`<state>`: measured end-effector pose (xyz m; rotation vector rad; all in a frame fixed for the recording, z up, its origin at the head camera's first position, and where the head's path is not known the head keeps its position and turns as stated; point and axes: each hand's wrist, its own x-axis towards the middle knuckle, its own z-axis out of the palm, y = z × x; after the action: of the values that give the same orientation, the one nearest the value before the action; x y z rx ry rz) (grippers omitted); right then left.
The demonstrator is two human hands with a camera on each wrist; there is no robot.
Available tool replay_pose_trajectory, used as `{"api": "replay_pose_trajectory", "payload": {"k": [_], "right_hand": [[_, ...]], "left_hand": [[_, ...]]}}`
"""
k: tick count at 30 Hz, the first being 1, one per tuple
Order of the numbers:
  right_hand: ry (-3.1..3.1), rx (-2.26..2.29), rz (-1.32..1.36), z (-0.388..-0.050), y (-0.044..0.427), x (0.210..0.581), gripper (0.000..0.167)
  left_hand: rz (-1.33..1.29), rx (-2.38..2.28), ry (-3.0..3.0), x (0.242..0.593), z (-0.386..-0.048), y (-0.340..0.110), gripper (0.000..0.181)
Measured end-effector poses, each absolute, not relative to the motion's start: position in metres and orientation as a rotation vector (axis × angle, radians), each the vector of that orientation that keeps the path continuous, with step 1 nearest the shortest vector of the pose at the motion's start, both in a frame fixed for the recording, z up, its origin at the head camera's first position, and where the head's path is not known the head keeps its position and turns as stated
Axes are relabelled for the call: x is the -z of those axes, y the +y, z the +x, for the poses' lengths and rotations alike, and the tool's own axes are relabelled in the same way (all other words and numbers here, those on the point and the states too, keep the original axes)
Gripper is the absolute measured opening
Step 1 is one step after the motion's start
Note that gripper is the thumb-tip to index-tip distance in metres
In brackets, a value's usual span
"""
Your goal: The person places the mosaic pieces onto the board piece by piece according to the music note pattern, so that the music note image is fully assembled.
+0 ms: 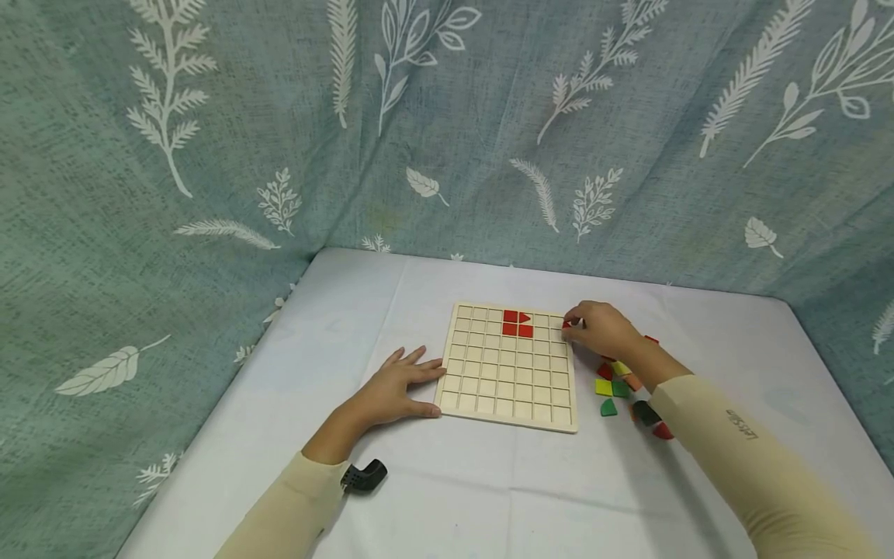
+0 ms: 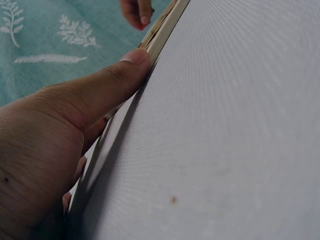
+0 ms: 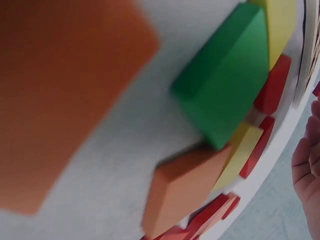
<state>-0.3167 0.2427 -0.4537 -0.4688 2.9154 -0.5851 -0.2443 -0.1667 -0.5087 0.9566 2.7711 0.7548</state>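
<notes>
A pale wooden board (image 1: 489, 380) with a grid of square recesses lies flat on the table. Several red pieces (image 1: 511, 329) sit together in cells near its far edge, one of them pointed (image 1: 524, 317). My left hand (image 1: 394, 388) rests at the board's left side, fingers spread, and the left wrist view has its thumb (image 2: 135, 56) against the board's edge. Over the far right corner, my right hand (image 1: 602, 330) pinches a small red piece (image 1: 566, 324). Its exact shape is hidden by the fingers.
Loose pieces lie right of the board, partly under my right forearm: a yellow square (image 1: 604, 387), a green square (image 1: 619, 388), a rounded green piece (image 1: 608, 407), a red one (image 1: 662, 431) and several others. A leaf-patterned curtain (image 1: 447, 140) hangs behind the white table (image 1: 447, 497).
</notes>
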Motion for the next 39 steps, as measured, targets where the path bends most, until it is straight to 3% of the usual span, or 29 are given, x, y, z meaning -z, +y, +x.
{"api": "replay_pose_trajectory", "payload": {"k": [22,39], "right_hand": [[2.890,0.571,-0.721,-0.321,0.210,0.458,0.026],[2.854,0.587,-0.658,-0.323,0.206,0.460,0.025]], "left_hand": [[0.943,-0.760,2.774,0.510,-0.244,-0.166,0.088],[0.963,-0.762,2.779,0.511,-0.245,-0.167,0.086]]}}
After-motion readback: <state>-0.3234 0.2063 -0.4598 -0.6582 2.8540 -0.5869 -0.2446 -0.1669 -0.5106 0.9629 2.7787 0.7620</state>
